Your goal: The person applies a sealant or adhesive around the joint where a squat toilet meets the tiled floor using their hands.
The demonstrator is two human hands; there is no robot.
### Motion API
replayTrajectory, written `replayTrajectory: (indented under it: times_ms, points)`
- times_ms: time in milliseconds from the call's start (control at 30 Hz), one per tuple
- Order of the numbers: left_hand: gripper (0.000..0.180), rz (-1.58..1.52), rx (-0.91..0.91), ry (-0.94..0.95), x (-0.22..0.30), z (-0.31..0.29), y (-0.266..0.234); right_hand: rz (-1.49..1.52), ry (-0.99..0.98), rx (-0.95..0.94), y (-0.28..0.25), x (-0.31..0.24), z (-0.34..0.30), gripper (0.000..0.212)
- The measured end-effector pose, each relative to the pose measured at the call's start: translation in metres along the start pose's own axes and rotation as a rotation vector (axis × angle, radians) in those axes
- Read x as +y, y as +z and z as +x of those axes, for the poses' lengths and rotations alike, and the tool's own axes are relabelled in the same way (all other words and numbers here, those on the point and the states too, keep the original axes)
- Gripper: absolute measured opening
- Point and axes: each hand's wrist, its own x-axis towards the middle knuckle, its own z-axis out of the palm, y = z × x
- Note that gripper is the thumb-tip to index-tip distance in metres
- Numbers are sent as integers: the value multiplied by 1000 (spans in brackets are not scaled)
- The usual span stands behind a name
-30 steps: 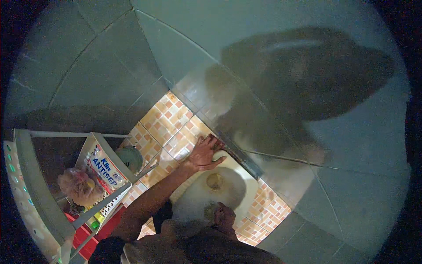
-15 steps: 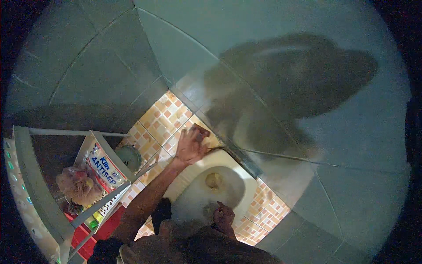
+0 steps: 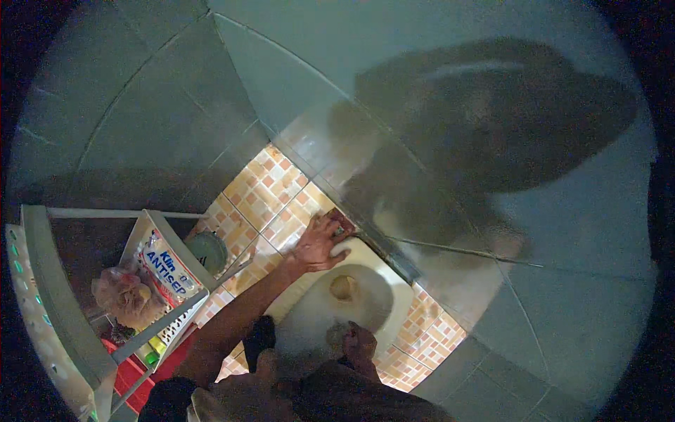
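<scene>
A: Where the white squat pan (image 3: 369, 306) sits sunk into the floor against the foot of the wall, which hand is on it?

B: Both. Left hand (image 3: 320, 243) lies on the pan's far-left corner, fingers spread and bent down over rim and neighbouring tile. A small dark thing shows at the fingertips; cannot tell if it is gripped. Right hand (image 3: 360, 344) rests at the near edge, fingers curled; grip not readable either. The hands are well apart, with the drain hole (image 3: 343, 287) between them.

A: Step in hand?

B: Judged: working over the far rim by hand, the right hand bracing. A next move would call for steady downward pressure along the curved lip and sure footing, since the glaze looks wet.

A: Materials?

B: Pan: smooth glazed ceramic, a rounded oblong with a shallow bowl and brownish staining near the drain. The floor around it is small square mosaic tiles (image 3: 260, 186) in orange and cream, with grout lines. The walls are large grey tiles (image 3: 140, 126), glossy, carrying a dark shadow (image 3: 492, 112).

A: Further out?

B: At the floor's left edge stands a white plastic rack (image 3: 176, 320) with slatted sides. It holds a soft printed pouch (image 3: 165, 267) and a crumpled net puff (image 3: 123, 295). A round greenish lid (image 3: 206, 251) sits just beside it
</scene>
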Motion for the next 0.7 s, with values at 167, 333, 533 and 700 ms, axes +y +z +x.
replayTrajectory:
  times_ms: [167,333,533,700]
  points:
    - [56,26,13,-21,3,0,-7,32,27,-24,8,18,-12,37]
    - [47,-126,-4,-182,5,3,-13,-69,98,-158,7,15,-9,38]
    - [46,50,139,-277,-23,-5,-26,-152,34,-93,7,14,-8,32]
    - [58,-205,-74,-323,-20,3,-41,-174,167,-146,9,15,-8,31]
